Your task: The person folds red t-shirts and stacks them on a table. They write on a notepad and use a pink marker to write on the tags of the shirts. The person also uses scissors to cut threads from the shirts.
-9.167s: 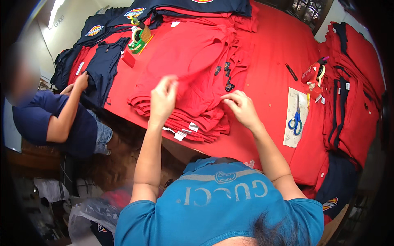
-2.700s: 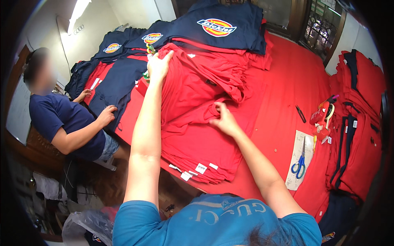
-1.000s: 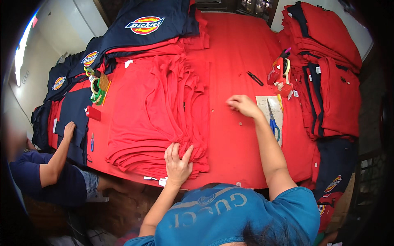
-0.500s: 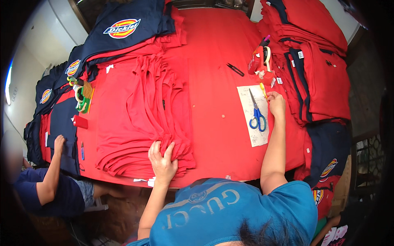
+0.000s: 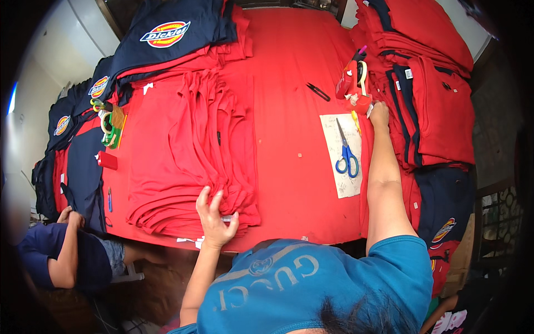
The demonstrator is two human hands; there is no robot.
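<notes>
Red cloth covers the broad table [image 5: 295, 200], its near edge bending in front of the wearer's teal shirt [image 5: 267, 298]. On its left half lies the stack of red garments [image 5: 167, 156], layered flat, the folded edges bunched along its right side. At the right rim rises a pile of folded red clothes [image 5: 448, 122] with navy strips showing between the layers. Navy garments [image 5: 189, 14] with a bright oval emblem lie over more red cloth at the far left. A co-worker in a dark blue top [image 5: 69, 253] is at the left end, both hands close together beside a dark piece of clothing [image 5: 86, 172].

The wearer's left hand [image 5: 216, 222] is at the near right corner of the stack, fingers and thumb spread apart. The right hand [image 5: 379, 114] reaches to the front of a red tape holder [image 5: 360, 104], just beside the folded pile; whether its fingers grip anything I cannot tell.

A written-on paper sheet [image 5: 347, 189] bears blue-handled scissors [image 5: 347, 161], blades pointing away from the wearer. Left of the stack are a green tape dispenser [image 5: 111, 136] and a small red box [image 5: 107, 160]. Black snips [image 5: 318, 92] lie beyond the paper. Smallest, a white label [image 5: 226, 219] shows between the left thumb and fingers.
</notes>
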